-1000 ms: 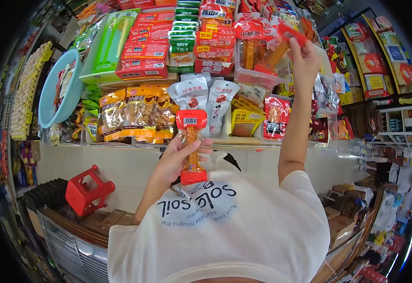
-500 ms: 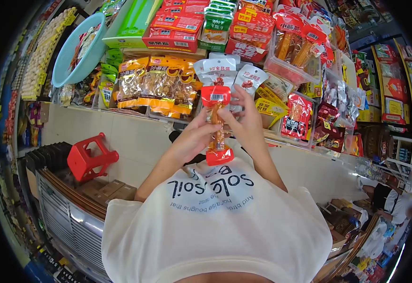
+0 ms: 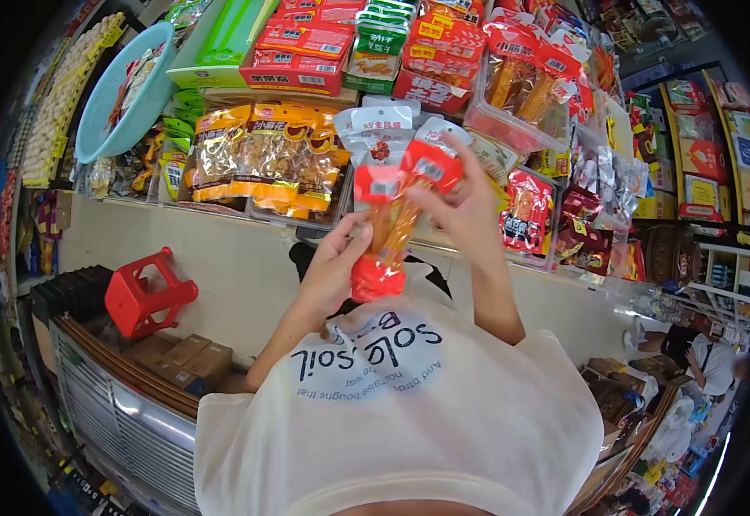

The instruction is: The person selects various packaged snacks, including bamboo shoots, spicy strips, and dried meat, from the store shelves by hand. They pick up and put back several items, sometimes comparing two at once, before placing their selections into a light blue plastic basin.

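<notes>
Two clear snack packets with red ends are in my hands, in front of my white shirt. My left hand (image 3: 337, 258) grips the left packet (image 3: 378, 232) by its side, thumb on the plastic. My right hand (image 3: 469, 199) pinches the right packet (image 3: 405, 217) near its red top. The packets overlap toward their lower red ends and spread apart at the top. Behind them stand silver-white pouches (image 3: 375, 138). Orange bags of twisted snacks (image 3: 297, 163) lie to the left of the pouches.
A red stool (image 3: 147, 292) stands on the floor at left. A blue basket (image 3: 125, 95) sits at the display's left end. Red snack boxes (image 3: 297, 52) and a clear bin (image 3: 521, 95) fill the display. Another person (image 3: 714, 365) is at far right.
The single visible packet now shows as two, fanned apart at the top. My right hand has moved right, my left hand slightly left and down. The view has shifted a little.
</notes>
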`<state>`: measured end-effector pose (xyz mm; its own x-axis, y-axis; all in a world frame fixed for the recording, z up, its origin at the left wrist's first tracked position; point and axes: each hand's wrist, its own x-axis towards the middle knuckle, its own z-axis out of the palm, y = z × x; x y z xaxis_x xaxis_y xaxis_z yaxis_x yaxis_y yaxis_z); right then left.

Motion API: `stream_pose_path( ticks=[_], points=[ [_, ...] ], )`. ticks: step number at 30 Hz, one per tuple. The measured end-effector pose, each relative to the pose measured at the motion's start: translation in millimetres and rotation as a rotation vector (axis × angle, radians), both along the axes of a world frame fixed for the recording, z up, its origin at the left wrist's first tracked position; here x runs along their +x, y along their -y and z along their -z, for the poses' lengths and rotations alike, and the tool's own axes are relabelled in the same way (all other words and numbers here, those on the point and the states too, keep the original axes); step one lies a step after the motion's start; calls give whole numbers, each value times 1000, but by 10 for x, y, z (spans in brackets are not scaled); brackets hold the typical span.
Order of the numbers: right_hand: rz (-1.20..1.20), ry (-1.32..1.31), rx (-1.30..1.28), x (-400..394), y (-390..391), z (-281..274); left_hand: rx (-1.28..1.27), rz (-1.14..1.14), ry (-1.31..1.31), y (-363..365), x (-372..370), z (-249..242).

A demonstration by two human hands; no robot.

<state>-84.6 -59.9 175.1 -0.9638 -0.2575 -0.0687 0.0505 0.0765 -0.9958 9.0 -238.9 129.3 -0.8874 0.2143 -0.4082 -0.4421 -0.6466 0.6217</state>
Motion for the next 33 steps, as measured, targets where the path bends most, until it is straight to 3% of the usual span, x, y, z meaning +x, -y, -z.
stream_pose_path(
  ticks=[2, 4, 5, 7, 9, 13, 15, 16, 18, 23, 25, 28, 30, 31, 33],
  points=[
    [25, -32, 93, -139, -73, -314, -56, -30, -77, 30, 19, 13],
    [256, -338, -243, -266, -89, -529, -22, 20, -95, 119, 7, -47],
    [256, -340, -246, -297, -109, -591, 10, 78, -104, 151, 6, -80],
    [209, -445, -11, -351, -161, -663, 0, 100, -155, 79, -16, -166],
    [242, -521, -16, -443, -226, -694, -5, 115, -213, -2, -62, -198],
    [295, -368, -107, -367, -335, -913, -162, 48, -279, 5, -127, -121],
    [151, -260, -159, -325, -343, -851, -117, 13, -320, 36, -171, -113],
    [119, -181, -57, -259, -318, -853, -121, 15, -323, 30, -188, -92],
    [33, -117, -137, -153, -163, -734, -255, 5, -364, -11, -210, -44],
    [-115, 46, -263, -64, 17, -427, -130, 132, -278, -23, -149, -19],
    [-47, -216, -52, -141, -35, -400, -106, 210, -225, -8, -126, 6],
    [298, -382, -43, -342, -296, -806, -134, 178, -177, 36, -143, -9],
    [586, -737, -70, -598, -506, -886, -126, 158, -190, 59, -149, -18],
    [586, -738, -70, -722, -558, -900, -119, 137, -203, 68, -151, -21],
    [664, -1021, -47, -964, -635, -908, -119, 140, -192, 66, -136, -31]
  ],
)
